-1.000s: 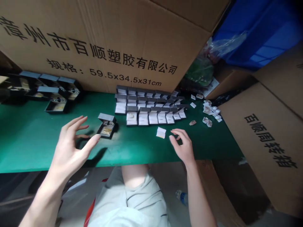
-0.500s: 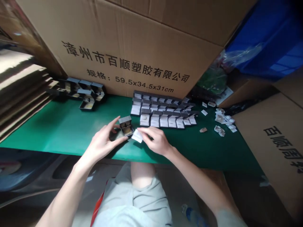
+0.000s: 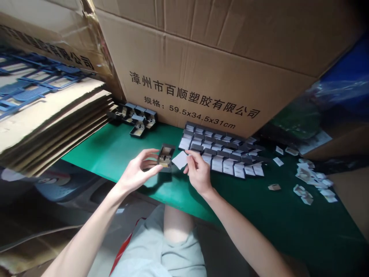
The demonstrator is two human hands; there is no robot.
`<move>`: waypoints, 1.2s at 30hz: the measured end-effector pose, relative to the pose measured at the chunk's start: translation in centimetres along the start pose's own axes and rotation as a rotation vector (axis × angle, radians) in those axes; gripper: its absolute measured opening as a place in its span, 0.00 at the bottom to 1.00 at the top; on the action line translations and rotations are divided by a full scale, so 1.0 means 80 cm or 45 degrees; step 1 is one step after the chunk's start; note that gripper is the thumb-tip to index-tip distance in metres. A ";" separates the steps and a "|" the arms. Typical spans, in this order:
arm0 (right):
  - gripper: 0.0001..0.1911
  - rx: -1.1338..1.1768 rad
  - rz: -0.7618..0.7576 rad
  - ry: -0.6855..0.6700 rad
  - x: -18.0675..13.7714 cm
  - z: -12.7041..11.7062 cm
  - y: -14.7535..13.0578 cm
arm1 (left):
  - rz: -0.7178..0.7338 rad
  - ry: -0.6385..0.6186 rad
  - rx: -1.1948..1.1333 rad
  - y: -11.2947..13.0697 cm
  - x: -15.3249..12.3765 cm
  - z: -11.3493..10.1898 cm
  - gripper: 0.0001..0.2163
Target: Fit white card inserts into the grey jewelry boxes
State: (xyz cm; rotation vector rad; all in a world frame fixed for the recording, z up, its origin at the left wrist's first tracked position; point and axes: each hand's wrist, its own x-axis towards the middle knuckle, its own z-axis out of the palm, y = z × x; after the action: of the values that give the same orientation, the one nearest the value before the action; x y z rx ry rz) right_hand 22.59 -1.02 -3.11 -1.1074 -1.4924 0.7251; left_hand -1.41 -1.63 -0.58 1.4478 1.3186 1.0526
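My left hand (image 3: 138,173) is closed round a small dark open box (image 3: 166,158) with a pale insert, held just above the green table (image 3: 115,150). Beside it, my right hand (image 3: 197,171) pinches a small white card (image 3: 180,160) between thumb and fingers, close to the box's right side. Just behind my right hand lie rows of several open dark boxes with white inserts (image 3: 221,154).
A big printed cardboard carton (image 3: 207,73) stands at the table's back. A cluster of open dark boxes (image 3: 135,117) sits at the back left. Loose white cards (image 3: 308,179) lie at the right. Flat stacked cardboard (image 3: 49,119) overhangs the left.
My left hand has picked the dark box up from the table. My right hand has taken the white card and brought it beside the box. The camera has turned left.
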 end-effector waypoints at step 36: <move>0.09 0.076 0.023 -0.105 0.002 0.000 -0.017 | -0.104 0.003 -0.595 0.012 0.001 0.010 0.30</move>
State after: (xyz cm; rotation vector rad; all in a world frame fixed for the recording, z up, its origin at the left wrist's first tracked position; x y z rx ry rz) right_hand 22.21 -1.36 -1.80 -1.0578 -1.5219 0.8319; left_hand -0.36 -1.63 0.18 1.0337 1.0334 1.2106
